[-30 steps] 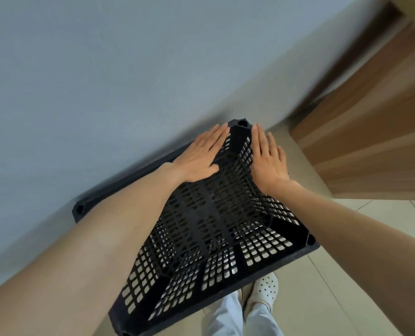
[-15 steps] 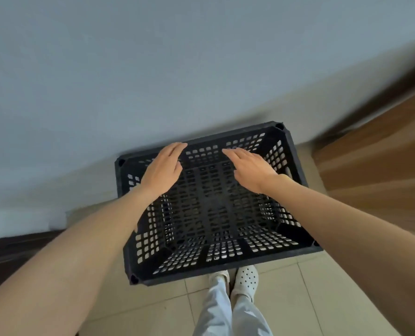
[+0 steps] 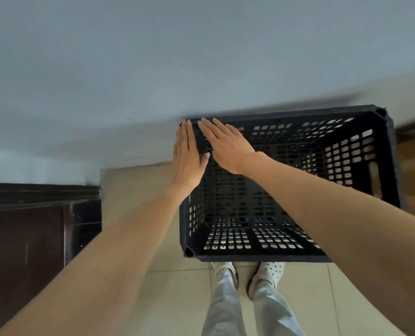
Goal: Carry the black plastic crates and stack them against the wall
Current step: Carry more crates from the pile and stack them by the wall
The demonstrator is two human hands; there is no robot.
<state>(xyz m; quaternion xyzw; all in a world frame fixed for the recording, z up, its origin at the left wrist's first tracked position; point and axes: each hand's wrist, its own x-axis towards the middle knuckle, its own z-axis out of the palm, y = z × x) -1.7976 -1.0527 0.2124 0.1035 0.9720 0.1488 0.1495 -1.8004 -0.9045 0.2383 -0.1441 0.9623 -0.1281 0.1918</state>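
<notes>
View: looking down from head height at a black plastic crate (image 3: 286, 190), its far rim against a pale blue wall (image 3: 153, 57)
Crate: slotted sides, open top, nothing visible inside; what it rests on is hidden
Left hand (image 3: 188, 154): flat, fingers straight, pressed on the outside of the crate's far left corner, gripping nothing
Right hand (image 3: 227, 144): flat, fingers spread, laid over the same corner from inside, gripping nothing
Nearby: dark wooden cabinet (image 3: 32, 238) to the left, tiled floor (image 3: 177, 299), feet in white shoes (image 3: 268, 272) just below the crate's near edge
Risk: pushing at one corner only could twist the crate askew from the wall, or slide it off whatever lies beneath
</notes>
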